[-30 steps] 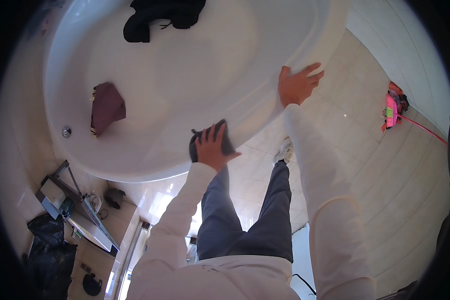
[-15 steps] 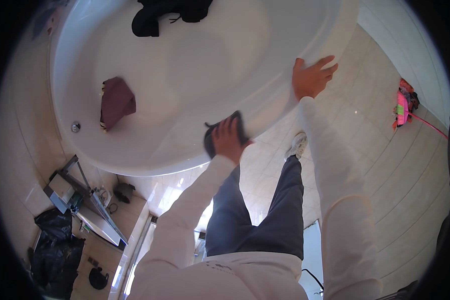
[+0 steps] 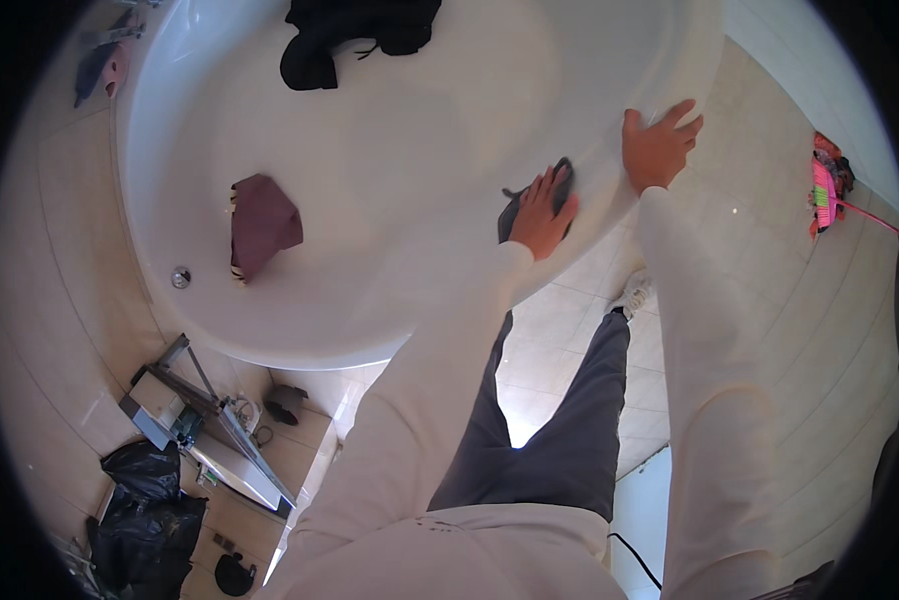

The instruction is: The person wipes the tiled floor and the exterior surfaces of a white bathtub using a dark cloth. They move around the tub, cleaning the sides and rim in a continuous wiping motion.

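My left hand (image 3: pixel 542 220) holds a dark grey cloth (image 3: pixel 510 213) pressed to the rim of a white bathtub (image 3: pixel 370 345), its fingers laid over the cloth. Part of the cloth is hidden under the palm; a thin loop or strip sticks out at its left. Farther right, my right hand (image 3: pixel 658 148) rests on the tub's outer edge with its fingers spread, holding nothing. Inside the tub lies a folded mauve cloth (image 3: pixel 266 228) with a striped edge, at the left near the metal drain (image 3: pixel 181 277). A black garment (image 3: pixel 360 40) lies at the far side.
On the tiled floor to the right stands a pink mop or brush (image 3: pixel 825 195) with a red handle. At the lower left are a metal-framed device (image 3: pixel 210 425), a black plastic bag (image 3: pixel 150 520) and a dark object (image 3: pixel 286 404). My shoe (image 3: pixel 633 293) is beside the tub.
My left hand has slid the dark grey cloth along the rim, right and away from me. My right hand stays on the edge. The whole view has shifted slightly.
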{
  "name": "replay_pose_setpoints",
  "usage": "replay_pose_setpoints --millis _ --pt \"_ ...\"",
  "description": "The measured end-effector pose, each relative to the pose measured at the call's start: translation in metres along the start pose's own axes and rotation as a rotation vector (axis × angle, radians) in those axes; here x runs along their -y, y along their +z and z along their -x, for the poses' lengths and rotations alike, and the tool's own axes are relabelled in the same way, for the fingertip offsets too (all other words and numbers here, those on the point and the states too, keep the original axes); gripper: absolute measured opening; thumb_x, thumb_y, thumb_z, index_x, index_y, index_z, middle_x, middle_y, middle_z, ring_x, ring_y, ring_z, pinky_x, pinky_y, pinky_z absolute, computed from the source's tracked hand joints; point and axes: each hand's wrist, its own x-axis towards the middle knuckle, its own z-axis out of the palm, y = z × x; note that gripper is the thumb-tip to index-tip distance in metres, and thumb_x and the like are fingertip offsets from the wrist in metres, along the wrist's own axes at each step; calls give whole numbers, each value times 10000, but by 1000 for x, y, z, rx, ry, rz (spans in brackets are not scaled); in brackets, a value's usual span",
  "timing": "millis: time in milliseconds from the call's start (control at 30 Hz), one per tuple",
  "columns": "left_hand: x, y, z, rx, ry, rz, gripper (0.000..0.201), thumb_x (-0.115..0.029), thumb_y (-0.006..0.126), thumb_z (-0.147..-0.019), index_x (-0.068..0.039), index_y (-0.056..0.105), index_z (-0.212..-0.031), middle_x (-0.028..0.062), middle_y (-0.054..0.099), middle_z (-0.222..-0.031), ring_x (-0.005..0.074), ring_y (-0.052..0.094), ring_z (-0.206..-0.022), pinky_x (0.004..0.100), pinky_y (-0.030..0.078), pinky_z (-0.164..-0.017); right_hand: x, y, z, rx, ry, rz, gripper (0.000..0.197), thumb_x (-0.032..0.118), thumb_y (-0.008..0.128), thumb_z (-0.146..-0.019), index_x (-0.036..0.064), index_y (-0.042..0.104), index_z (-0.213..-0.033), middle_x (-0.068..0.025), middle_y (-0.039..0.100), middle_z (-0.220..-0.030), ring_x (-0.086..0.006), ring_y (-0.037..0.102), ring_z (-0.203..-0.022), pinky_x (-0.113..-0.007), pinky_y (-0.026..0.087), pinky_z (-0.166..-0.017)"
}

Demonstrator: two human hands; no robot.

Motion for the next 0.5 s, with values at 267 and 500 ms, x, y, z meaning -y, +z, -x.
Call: replay_pose_setpoints --millis 267,500 --pt "161 -94 118 340 -372 -435 712 -599 243 -1005 -96 336 -1499 224 375 -1518 417 418 -1350 509 328 -1121 -7 -1 -9 39 46 100 952 504 562 -848 -14 157 -1537 -378 208 -1508 -501 385 -1331 -546 442 -1014" --pt "290 -138 225 48 -698 -497 516 -508 287 -1024 -259 377 -1467 190 394 -1506 434 465 -1294 568 383 -1043 -11 12 -14 38 45 122 988 568 559 -845 -6 158 -1541 -359 230 -1513 -493 426 -1315 -542 428 -1032"
